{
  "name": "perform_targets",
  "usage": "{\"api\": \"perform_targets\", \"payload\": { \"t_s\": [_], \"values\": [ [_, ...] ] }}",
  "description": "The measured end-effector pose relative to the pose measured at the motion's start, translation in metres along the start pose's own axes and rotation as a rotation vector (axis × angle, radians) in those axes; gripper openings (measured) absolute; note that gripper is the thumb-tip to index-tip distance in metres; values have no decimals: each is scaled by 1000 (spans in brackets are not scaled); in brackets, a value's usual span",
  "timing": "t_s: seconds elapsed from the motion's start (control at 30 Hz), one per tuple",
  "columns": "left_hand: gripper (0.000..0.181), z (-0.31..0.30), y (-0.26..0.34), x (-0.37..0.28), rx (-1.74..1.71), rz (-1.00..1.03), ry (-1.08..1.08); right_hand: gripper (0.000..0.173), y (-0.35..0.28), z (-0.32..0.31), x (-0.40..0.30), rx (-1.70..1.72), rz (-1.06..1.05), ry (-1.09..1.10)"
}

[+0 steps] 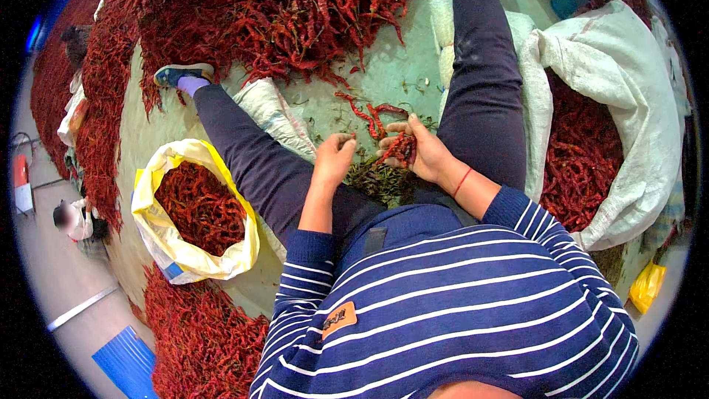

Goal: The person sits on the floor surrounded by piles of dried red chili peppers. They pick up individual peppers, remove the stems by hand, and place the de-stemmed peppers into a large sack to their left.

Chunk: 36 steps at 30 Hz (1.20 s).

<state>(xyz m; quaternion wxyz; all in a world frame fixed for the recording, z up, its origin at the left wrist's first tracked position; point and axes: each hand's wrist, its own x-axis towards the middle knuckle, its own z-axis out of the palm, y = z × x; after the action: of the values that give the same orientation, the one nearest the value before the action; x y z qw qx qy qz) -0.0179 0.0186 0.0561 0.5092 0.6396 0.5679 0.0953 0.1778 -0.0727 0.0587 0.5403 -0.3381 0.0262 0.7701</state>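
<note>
My right hand (424, 149), palm turned up, cradles a few dried red chilies (400, 148). Opposite it, my left hand (334, 159) has its thumb and fingers drawn together. A red speck shows at its fingertips, too small to tell whether it is gripped. Loose red chilies (372, 116) lie on the floor just beyond both hands. Below them, between my thighs, is a heap of dark greenish-brown stems and scraps (379, 180).
A large pile of red chilies (310, 5) spreads ahead. An open yellow-and-white sack (252, 238) of chilies stands left; a white woven sack (642, 83), also holding chilies, lies right. Another chili heap (205, 338) is behind left. A person (80, 221) is at far left.
</note>
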Motion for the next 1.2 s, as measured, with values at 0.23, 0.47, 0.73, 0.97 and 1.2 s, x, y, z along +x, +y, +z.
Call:
{"api": "perform_targets", "payload": {
  "t_s": [0.23, 0.47, 0.73, 0.97, 1.2],
  "values": [
    [34, 28, -6, -15, -19, 9, -156, 39, 3, 25, 33, 56, -183, 337],
    [34, 33, -13, -42, 133, 223, -255, 55, 87, 192, 45, -797, -552, -172],
    [29, 18, -2, -38, -672, -144, -459, 22, -4, 11, 88, -1562, -575, 582],
    [22, 25, -13, -19, -652, -133, -277, 32, -6, 29, 112, -1979, -371, 530],
    [39, 31, -11, -12, -379, 102, 40, 18, -23, 31, 84, -1304, -231, 430]
  ]
}}
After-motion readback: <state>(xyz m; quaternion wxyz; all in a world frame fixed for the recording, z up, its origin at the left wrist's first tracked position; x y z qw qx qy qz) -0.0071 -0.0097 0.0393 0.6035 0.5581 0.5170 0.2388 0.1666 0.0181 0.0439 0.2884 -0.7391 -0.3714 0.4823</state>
